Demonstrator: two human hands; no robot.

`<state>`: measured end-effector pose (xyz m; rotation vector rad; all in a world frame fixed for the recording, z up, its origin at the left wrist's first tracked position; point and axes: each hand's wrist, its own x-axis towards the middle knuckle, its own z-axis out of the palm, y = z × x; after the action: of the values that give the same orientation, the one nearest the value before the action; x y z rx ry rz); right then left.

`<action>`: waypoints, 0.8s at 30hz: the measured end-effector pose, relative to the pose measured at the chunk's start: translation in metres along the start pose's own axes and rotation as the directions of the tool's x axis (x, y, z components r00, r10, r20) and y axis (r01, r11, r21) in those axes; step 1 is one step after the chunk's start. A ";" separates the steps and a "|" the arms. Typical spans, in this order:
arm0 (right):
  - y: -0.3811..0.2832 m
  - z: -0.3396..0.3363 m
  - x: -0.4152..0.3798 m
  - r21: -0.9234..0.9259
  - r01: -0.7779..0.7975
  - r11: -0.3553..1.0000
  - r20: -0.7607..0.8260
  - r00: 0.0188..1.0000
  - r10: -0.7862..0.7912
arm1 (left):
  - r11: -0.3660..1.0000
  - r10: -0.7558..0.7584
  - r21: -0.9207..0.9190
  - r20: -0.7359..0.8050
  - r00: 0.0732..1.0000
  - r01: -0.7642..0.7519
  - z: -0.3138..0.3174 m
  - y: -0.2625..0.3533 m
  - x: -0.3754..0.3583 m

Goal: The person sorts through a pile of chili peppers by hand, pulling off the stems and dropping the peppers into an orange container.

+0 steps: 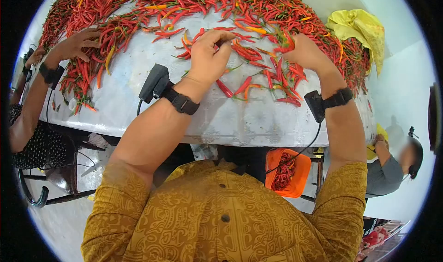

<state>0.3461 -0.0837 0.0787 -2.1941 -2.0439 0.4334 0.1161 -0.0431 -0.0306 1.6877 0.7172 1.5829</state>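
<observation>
Over the pale table, my left hand has its fingers bent and drawn together above loose red chilies; whether anything lies between the fingertips is hidden. My right hand is closed on red chilies, with green stems showing at the fingers. Between and below the two hands lie scattered red chilies, a few of them orange. Behind both hands a long heap of red chilies curves along the far side, with some yellow and orange ones in it.
A co-worker's hand reaches into the heap at left. A yellow sack stands at the right end. Below the table edge, an orange container holds red chilies. A person in grey is at the far right.
</observation>
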 end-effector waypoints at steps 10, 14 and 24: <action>0.041 0.044 -0.013 -0.326 0.360 0.874 -0.005 0.924 -0.382 | 1.000 -0.008 0.007 0.016 1.000 0.008 0.000 -0.001 -0.001; 0.035 0.010 -0.020 -0.204 0.199 0.958 -0.158 0.959 -0.233 | 0.998 -0.052 0.025 0.046 0.998 0.051 -0.002 -0.002 -0.002; 0.073 0.038 -0.027 -0.284 0.012 0.959 -0.071 0.997 -0.033 | 0.998 -0.040 0.059 0.082 0.996 0.035 -0.002 -0.001 -0.002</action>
<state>0.4039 -0.1213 0.0264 -2.2961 -2.2063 0.0545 0.1138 -0.0440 -0.0323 1.7612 0.7544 1.4699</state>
